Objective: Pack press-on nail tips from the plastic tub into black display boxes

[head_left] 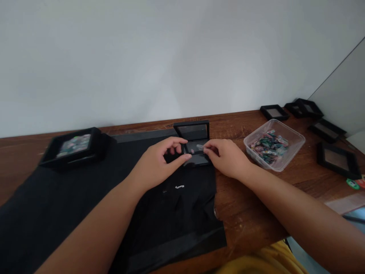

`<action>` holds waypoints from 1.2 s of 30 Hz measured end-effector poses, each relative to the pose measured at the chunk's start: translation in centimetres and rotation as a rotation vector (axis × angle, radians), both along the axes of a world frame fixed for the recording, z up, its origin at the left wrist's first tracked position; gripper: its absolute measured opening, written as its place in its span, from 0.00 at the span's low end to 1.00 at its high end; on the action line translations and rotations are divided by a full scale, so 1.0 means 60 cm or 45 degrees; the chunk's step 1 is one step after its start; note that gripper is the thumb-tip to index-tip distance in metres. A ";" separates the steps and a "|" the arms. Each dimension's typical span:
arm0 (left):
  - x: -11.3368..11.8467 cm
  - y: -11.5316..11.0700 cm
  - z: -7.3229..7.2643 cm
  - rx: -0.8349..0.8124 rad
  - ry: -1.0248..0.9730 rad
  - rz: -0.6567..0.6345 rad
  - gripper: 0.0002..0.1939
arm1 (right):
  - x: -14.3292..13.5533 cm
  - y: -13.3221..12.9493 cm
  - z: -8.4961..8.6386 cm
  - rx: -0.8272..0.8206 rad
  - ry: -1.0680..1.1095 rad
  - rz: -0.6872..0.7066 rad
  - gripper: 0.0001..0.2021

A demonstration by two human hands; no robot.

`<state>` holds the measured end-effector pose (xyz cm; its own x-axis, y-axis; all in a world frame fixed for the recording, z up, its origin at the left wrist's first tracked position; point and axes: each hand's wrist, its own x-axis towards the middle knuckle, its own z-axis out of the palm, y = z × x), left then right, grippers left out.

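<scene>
A small black hinged frame (191, 124) stands open on the black cloth, its lid raised at the back. My left hand (162, 160) holds the frame's left side between thumb and index finger. My right hand (224, 156) is at the frame's right side, thumb and index finger pinched on a small clear piece (200, 147) over the inside. A tiny pinkish piece (192, 151) lies within the frame. To the right of my right hand, a clear plastic tub (295, 142) holds several small wrapped pieces in green and pink (269, 146).
Black frames are stacked at the left (95, 142), the top one showing pale pieces. Several more black frames (274, 112) lie at the right back and right edge. A white scrap (179, 187) rests on the black cloth (176, 224). A wall rises behind the wooden table (242, 217).
</scene>
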<state>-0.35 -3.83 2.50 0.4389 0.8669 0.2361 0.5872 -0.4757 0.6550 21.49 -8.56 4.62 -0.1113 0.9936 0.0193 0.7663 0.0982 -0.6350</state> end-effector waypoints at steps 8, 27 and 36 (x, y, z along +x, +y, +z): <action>0.017 -0.020 0.015 0.160 -0.152 -0.141 0.15 | -0.005 -0.005 0.003 0.063 0.199 0.203 0.08; 0.011 -0.014 0.016 0.130 -0.247 0.062 0.10 | -0.002 -0.004 0.002 0.048 0.204 0.057 0.07; 0.019 -0.003 -0.006 0.172 -0.107 -0.115 0.13 | 0.001 -0.002 0.005 0.046 -0.032 -0.015 0.09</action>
<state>0.78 -4.02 2.16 0.4870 0.7829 0.3871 0.4839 -0.6109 0.6267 21.53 -8.70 4.94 -0.1005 0.9936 0.0524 0.7831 0.1114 -0.6119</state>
